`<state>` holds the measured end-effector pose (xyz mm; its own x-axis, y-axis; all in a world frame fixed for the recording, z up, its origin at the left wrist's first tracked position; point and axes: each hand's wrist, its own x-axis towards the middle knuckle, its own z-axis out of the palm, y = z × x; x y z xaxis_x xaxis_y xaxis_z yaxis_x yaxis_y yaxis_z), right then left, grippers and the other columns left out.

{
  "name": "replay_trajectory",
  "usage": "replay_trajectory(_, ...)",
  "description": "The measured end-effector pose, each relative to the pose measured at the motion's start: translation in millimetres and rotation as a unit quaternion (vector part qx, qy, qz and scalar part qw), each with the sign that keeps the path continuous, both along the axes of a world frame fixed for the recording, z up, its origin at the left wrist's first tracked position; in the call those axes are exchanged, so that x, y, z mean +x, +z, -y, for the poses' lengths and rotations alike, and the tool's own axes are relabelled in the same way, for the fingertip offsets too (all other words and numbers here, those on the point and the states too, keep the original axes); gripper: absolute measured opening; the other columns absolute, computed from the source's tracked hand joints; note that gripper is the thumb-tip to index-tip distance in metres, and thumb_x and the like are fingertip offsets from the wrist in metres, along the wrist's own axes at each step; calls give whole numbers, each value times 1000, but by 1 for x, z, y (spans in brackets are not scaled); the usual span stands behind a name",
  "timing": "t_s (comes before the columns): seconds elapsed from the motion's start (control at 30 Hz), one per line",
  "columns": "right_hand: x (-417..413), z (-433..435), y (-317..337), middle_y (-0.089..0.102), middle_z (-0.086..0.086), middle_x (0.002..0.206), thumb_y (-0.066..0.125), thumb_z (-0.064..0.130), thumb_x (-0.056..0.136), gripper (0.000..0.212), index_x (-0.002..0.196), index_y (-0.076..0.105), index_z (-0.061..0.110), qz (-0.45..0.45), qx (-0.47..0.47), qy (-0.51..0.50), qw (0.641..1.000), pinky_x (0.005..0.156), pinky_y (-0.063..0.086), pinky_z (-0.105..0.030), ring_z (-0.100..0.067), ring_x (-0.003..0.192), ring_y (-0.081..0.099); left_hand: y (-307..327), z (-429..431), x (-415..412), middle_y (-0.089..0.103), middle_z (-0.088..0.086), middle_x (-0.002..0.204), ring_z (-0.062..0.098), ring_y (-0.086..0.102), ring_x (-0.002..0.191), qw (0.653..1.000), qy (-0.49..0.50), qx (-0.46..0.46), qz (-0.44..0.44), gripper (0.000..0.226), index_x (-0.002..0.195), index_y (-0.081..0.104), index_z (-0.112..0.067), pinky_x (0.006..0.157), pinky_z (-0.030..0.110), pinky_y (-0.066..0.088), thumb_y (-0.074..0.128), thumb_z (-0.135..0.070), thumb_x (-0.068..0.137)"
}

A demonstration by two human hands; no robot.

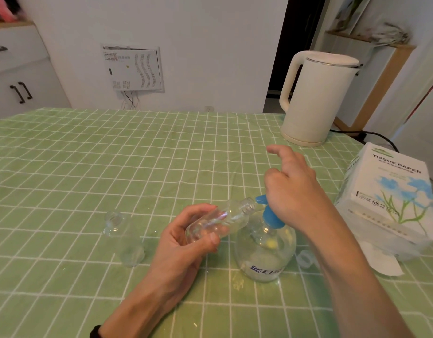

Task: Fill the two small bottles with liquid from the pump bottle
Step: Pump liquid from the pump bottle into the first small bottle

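Left grip [183, 242] is clamped round a small bottle [222, 220], tilted, its mouth just at the blue nozzle [260, 198] of the pump bottle [264, 254]. Right grip [291, 189] rests on the pump head, fingers apart and extended. Second small bottle [123, 237] stands upright on the bench [113, 154], left of the held one. Kettle [313, 101] and tissue pack [393, 191] sit to the right.

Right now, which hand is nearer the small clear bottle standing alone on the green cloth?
Left. The left hand, gripping the other small clear bottle, is just right of the standing bottle; the right hand, on the blue pump head, is farther right.
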<state>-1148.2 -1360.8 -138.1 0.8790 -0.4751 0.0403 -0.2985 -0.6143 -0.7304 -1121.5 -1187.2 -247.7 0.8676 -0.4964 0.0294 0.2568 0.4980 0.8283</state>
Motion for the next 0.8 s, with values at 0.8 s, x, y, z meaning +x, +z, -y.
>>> replay_trajectory(0.8,1,1,1,32,8,158,37,15,97,56,150,39,33,14,-14,-8,1000,120,22,-54,-20,148,21,-5,2,1,75,7,105,14,72,78,1000,9,-16,17,44,102,77,-16,63,21,57,83,-2,61)
